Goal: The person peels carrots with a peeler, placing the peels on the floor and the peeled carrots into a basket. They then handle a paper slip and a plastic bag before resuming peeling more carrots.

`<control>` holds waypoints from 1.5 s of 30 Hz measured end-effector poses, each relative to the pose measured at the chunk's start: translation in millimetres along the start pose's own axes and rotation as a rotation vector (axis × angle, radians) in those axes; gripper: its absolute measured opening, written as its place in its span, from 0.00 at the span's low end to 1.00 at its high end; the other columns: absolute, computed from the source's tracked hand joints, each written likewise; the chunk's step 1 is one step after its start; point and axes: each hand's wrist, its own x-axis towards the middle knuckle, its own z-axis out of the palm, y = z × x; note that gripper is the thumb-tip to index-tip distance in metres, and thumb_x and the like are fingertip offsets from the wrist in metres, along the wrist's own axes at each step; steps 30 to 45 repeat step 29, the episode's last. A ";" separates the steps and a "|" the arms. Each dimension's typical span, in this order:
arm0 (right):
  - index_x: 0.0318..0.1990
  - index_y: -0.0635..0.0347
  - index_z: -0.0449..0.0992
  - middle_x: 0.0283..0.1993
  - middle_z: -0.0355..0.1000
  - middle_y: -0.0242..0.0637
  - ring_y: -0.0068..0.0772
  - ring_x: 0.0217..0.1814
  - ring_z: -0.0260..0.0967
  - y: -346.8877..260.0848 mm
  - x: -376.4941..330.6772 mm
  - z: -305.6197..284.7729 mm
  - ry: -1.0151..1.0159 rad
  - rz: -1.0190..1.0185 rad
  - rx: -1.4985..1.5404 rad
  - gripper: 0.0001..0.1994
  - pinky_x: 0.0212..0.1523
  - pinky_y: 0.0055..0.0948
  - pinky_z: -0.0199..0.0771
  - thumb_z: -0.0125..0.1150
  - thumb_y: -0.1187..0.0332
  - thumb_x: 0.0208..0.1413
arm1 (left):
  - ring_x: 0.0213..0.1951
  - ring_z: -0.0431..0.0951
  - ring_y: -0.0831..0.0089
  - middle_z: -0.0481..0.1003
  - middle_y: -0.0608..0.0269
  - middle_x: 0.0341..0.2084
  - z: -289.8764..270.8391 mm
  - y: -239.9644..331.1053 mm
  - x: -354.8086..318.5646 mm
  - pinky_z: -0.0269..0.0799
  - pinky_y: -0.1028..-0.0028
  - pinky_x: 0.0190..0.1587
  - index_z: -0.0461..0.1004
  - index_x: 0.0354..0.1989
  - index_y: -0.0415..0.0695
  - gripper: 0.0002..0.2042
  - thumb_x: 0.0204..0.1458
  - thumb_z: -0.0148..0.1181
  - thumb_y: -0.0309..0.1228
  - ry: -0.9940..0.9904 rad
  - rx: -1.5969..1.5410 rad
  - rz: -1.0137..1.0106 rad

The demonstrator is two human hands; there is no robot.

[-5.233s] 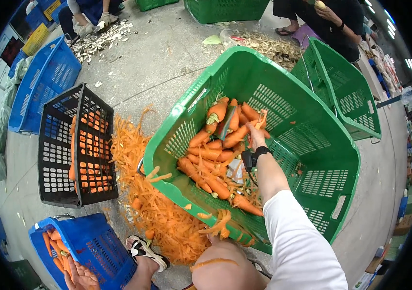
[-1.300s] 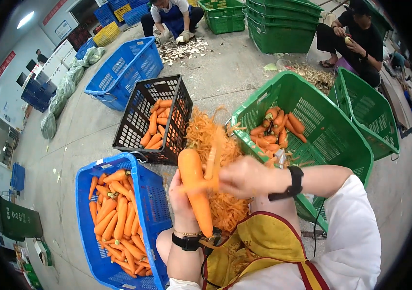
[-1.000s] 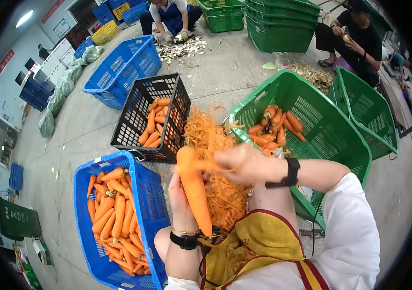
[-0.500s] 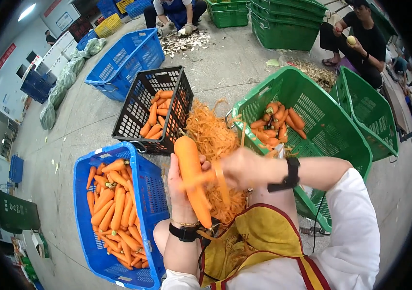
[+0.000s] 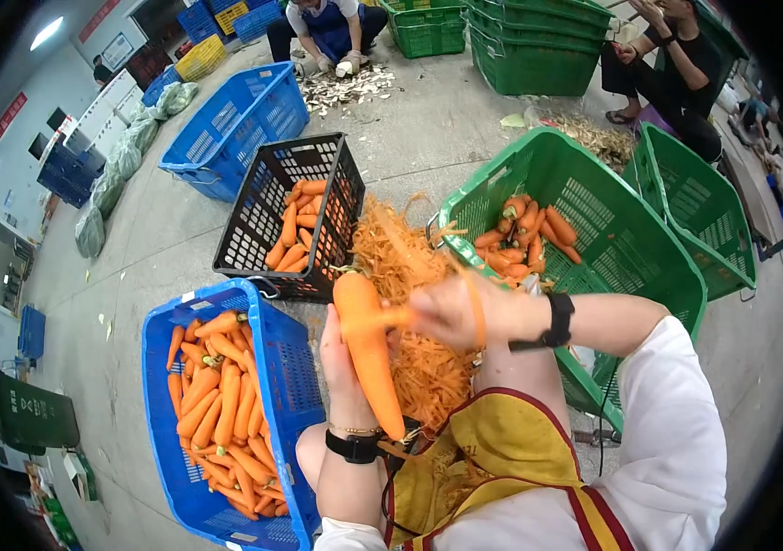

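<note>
A large carrot lies slantwise in my left hand, whose fingers wrap round it from the left and below. My right hand, smeared by motion, grips an orange peeler laid across the upper half of the carrot. A long strip of peel hangs by the right fingers. Beneath both hands spreads a heap of orange peelings. Some peel scraps also lie in the lap of my yellow apron.
A blue crate full of carrots stands at left, a black crate with carrots ahead. The green crate at right holds more carrots. Another blue crate stands farther off. Two people sit working beyond.
The peeler has moved up along the carrot, and my right hand with it. At far right the other person's hand has risen. The view has shifted slightly.
</note>
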 end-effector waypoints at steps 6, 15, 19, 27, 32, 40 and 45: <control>0.30 0.54 0.68 0.19 0.68 0.40 0.44 0.21 0.70 27.6 9.5 7.3 0.155 0.089 -0.136 0.08 0.17 0.37 0.68 0.55 0.62 0.55 | 0.34 0.67 0.66 0.67 0.50 0.38 -1.9 0.0 -0.1 0.68 0.73 0.31 0.62 0.51 0.35 0.27 0.61 0.38 0.50 0.002 0.023 -0.034; 0.25 0.56 0.65 0.19 0.65 0.39 0.43 0.18 0.66 17.5 -10.3 19.5 0.053 -0.066 0.033 0.11 0.16 0.37 0.64 0.57 0.63 0.53 | 0.34 0.67 0.66 0.68 0.53 0.37 6.7 -2.0 -1.0 0.66 0.74 0.29 0.62 0.53 0.39 0.25 0.61 0.36 0.49 0.036 0.112 0.023; 0.30 0.55 0.67 0.20 0.68 0.41 0.44 0.21 0.69 38.0 11.3 1.8 0.080 0.149 -0.060 0.09 0.18 0.37 0.66 0.56 0.61 0.55 | 0.31 0.71 0.68 0.71 0.55 0.34 12.7 -7.3 2.8 0.70 0.75 0.30 0.66 0.47 0.37 0.29 0.61 0.33 0.53 0.052 0.138 -0.003; 0.29 0.55 0.66 0.19 0.69 0.41 0.47 0.20 0.69 32.2 -0.8 11.3 0.093 0.018 -0.131 0.10 0.18 0.40 0.67 0.55 0.60 0.56 | 0.36 0.69 0.65 0.69 0.53 0.38 -2.7 -5.8 1.8 0.71 0.71 0.35 0.61 0.54 0.38 0.30 0.60 0.36 0.55 0.000 0.102 0.008; 0.30 0.57 0.66 0.20 0.70 0.41 0.49 0.22 0.70 62.6 12.0 4.8 0.193 0.103 -0.137 0.13 0.19 0.44 0.68 0.57 0.58 0.54 | 0.38 0.71 0.64 0.69 0.52 0.39 -9.4 -2.9 3.7 0.75 0.71 0.37 0.59 0.56 0.38 0.31 0.59 0.37 0.55 -0.015 0.133 -0.014; 0.30 0.57 0.66 0.20 0.70 0.41 0.49 0.22 0.70 62.6 12.0 4.8 0.193 0.103 -0.137 0.13 0.19 0.44 0.68 0.57 0.58 0.54 | 0.38 0.71 0.64 0.69 0.52 0.39 -9.4 -2.9 3.7 0.75 0.71 0.37 0.59 0.56 0.38 0.31 0.59 0.37 0.55 -0.015 0.133 -0.014; 0.30 0.57 0.66 0.20 0.70 0.41 0.49 0.22 0.70 62.6 12.0 4.8 0.193 0.103 -0.137 0.13 0.19 0.44 0.68 0.57 0.58 0.54 | 0.38 0.71 0.64 0.69 0.52 0.39 -9.4 -2.9 3.7 0.75 0.71 0.37 0.59 0.56 0.38 0.31 0.59 0.37 0.55 -0.015 0.133 -0.014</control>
